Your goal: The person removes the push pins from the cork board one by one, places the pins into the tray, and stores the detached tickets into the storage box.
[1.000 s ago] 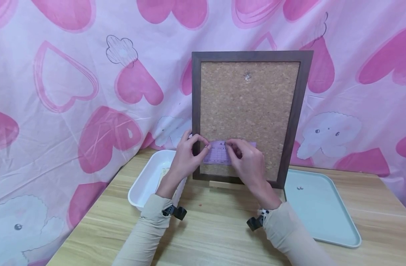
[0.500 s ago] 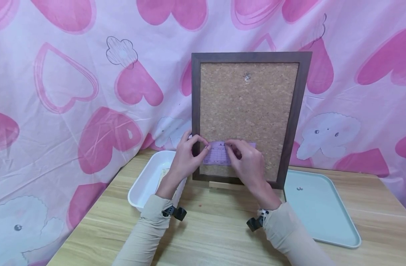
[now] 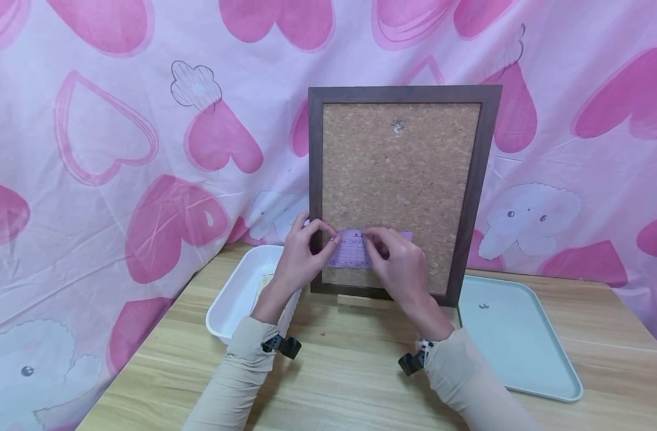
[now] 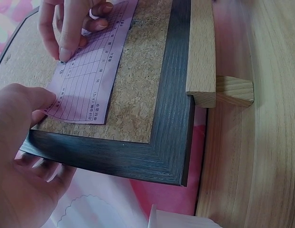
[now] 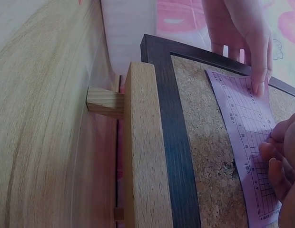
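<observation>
A cork board (image 3: 401, 179) in a dark frame stands upright on a wooden stand (image 4: 202, 52). A purple printed slip (image 3: 352, 249) lies flat against its lower left part. My left hand (image 3: 315, 236) grips the frame's left edge, with its thumb (image 4: 35, 99) pinning the slip's corner to the cork. My right hand (image 3: 382, 245) presses its index fingertip (image 4: 64, 53) on the slip. Its curled thumb and middle finger pinch a small pale thing, seemingly a pushpin (image 4: 93, 13). In the right wrist view the left hand's fingertip (image 5: 258, 83) touches the slip (image 5: 252, 137).
A clear pin (image 3: 398, 126) sticks in the cork near the top. A white bin (image 3: 237, 293) sits left of the board, and a pale green tray (image 3: 528, 353) with one pin (image 3: 483, 306) sits on the right. A pink heart-print sheet hangs behind the wooden table (image 3: 339, 383).
</observation>
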